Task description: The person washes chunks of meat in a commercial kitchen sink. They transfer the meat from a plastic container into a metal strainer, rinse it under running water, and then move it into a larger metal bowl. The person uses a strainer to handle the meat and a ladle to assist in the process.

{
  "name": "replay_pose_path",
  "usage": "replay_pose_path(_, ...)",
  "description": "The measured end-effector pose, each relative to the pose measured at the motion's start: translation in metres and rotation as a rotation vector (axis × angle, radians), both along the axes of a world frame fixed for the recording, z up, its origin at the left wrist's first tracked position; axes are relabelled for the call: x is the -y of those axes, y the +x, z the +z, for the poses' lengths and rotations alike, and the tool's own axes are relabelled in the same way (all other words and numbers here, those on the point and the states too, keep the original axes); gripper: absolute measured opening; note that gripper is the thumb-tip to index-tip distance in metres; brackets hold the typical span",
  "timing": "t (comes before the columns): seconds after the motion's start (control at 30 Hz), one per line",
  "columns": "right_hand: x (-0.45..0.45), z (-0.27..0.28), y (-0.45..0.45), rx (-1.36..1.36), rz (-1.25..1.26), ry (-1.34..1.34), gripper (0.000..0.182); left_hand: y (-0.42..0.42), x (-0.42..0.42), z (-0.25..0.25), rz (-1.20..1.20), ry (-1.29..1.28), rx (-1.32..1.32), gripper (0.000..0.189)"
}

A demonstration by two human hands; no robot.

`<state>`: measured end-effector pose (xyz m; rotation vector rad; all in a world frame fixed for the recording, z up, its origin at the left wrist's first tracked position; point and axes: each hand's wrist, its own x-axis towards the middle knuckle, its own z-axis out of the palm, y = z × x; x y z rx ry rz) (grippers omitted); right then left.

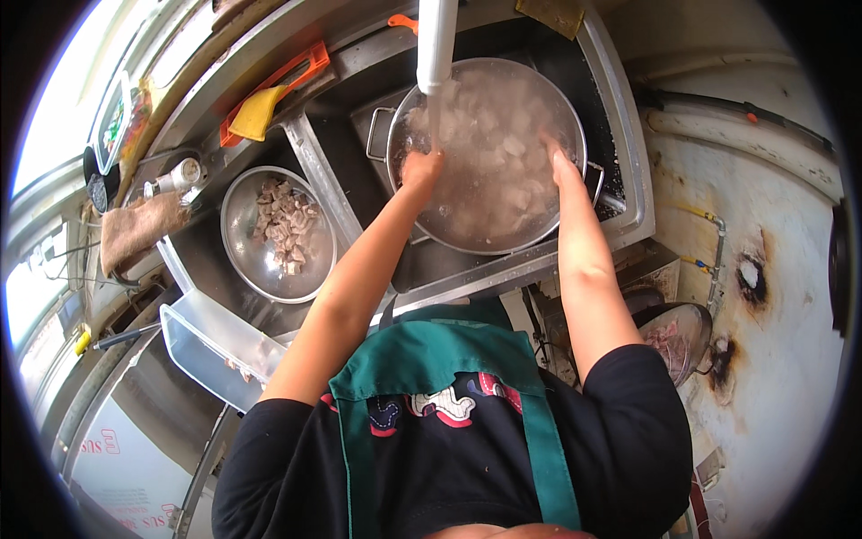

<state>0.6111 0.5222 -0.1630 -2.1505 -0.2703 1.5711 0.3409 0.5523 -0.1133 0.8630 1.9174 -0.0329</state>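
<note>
A wide two-handled metal pot (486, 250) stands in the right basin of a steel sink, full of cloudy greyish water. Pale chunks, apparently meat (515, 145), show at its surface. From a white faucet (436, 47) a stream runs down into the pot beside my left hand (423, 167). That hand dips in at the pot's left side, its fingers partly under water. On the right side, inside the rim, my right hand (557, 158) reaches in with blurred fingers. Whether either hand grips anything is hidden by the murky water.
A steel bowl (232, 249) of meat pieces (286, 219) sits in the left basin. A clear plastic container (202, 337) stands by my left arm. Along the back ledge are a yellow cloth (257, 113) and an orange rack (310, 62). A pan (673, 337) lies at right.
</note>
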Motion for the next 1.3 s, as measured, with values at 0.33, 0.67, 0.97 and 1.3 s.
replay_pose_path(0.33,-0.004,0.014,-0.005,-0.386,0.187,-0.058,0.073,-0.010,0.002,-0.046,-0.167,-0.013,0.173,0.074)
replay_pose_path(0.67,-0.005,0.004,-0.040,-0.311,0.060,-0.169,0.095,0.000,-0.030,0.001,0.295,-0.397,0.662,0.067)
replay_pose_path(0.97,-0.003,0.028,-0.053,-1.128,-0.273,0.112,0.062,-0.016,-0.043,-0.007,0.339,-0.534,0.907,0.091)
replay_pose_path(1.3,0.038,0.065,-0.089,-1.201,-0.436,0.308,0.060,-0.008,-0.028,0.030,0.279,-0.438,0.997,0.041)
